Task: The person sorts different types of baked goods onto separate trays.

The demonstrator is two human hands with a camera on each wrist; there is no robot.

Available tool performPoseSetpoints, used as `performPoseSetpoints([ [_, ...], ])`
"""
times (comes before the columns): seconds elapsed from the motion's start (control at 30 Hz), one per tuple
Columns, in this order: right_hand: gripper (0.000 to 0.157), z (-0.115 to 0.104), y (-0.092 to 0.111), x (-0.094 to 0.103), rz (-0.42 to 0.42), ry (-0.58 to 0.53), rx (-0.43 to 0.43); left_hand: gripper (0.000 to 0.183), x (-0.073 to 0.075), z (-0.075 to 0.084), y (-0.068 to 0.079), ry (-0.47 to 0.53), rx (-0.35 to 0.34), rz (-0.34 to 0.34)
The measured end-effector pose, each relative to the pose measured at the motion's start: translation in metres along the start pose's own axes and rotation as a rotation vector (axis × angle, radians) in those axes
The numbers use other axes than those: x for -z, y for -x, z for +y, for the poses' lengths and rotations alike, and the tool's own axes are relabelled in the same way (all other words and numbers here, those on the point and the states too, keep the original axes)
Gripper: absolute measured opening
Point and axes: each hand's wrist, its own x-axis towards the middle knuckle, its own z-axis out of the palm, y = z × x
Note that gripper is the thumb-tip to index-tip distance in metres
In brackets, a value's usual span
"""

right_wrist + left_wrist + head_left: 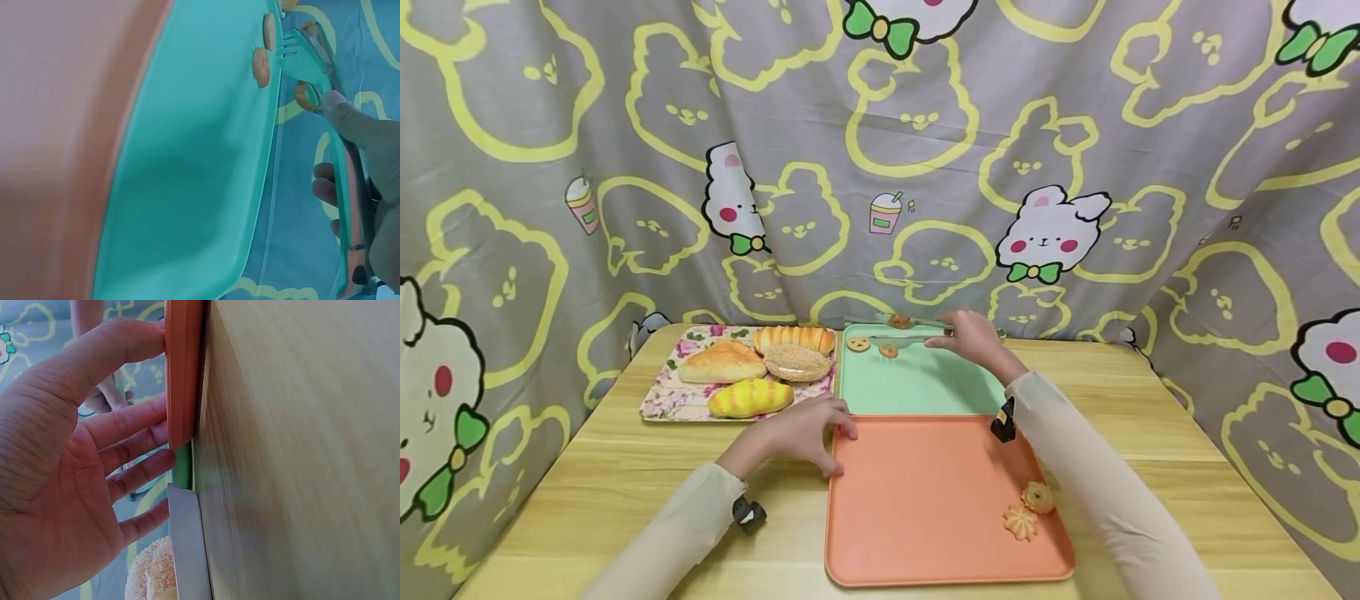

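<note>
My right hand [973,340] grips metal food tongs [917,337] over the far part of the green tray [917,383]. In the right wrist view the tongs [300,59] show a forked end, beside small cookies [260,67]. A round cookie [857,343] and a second one [888,351] lie near the tong tips; another brown piece [898,320] is by the upper arm. Whether the tongs pinch it, I cannot tell. My left hand [808,429] touches the left rim of the orange tray [925,500] with thumb and fingertips, as the left wrist view shows on the tray's side [181,375].
Two flower-shaped cookies [1021,522] lie at the orange tray's right edge. A floral tray [662,400] at the left bears several breads, among them a yellow roll [751,398] and a sesame bun [797,363]. Behind the wooden table [1150,467] hangs a patterned curtain [925,250].
</note>
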Motion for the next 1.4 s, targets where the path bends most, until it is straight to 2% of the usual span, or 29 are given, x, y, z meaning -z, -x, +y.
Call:
performPoseSetpoints([
  [0.07, 0.037, 0.001, 0.002, -0.001, 0.019, 0.018, 0.026, 0.039, 0.0, 0.0, 0.0, 0.003, -0.002, 0.0],
  [0.13, 0.045, 0.002, 0.004, -0.001, 0.043, 0.046, 0.049, 0.04, 0.0, 0.001, 0.0, 0.002, -0.003, 0.0],
  [0.27, 0.036, 0.003, 0.009, -0.001, 0.071, 0.078, 0.054, 0.04, 0.0, 0.001, 0.0, -0.007, -0.005, 0.004],
  [0.43, 0.055, 0.006, 0.02, 0.004, 0.079, 0.087, 0.027, 0.039, 0.0, 0.001, 0.001, -0.011, -0.015, 0.009],
  [0.67, 0.062, 0.018, 0.038, 0.023, 0.085, 0.09, 0.057, 0.041, 0.0, 0.003, 0.001, -0.005, 0.003, 0.007],
  [0.87, 0.068, 0.035, 0.06, 0.052, -0.014, 0.031, 0.018, 0.042, -0.001, 0.0, -0.001, -0.006, 0.002, 0.009],
  [1.07, 0.057, 0.058, 0.089, 0.087, -0.15, -0.152, -0.006, 0.041, 0.0, 0.0, -0.002, -0.003, 0.004, -0.003],
  [1.23, 0.05, 0.076, 0.11, 0.11, -0.278, -0.248, 0.045, 0.042, 0.002, 0.001, -0.001, 0.009, 0.012, -0.007],
  [1.4, 0.047, 0.083, 0.128, 0.122, -0.445, -0.318, 0.102, 0.043, 0.002, 0.0, -0.002, 0.006, 0.012, -0.015],
])
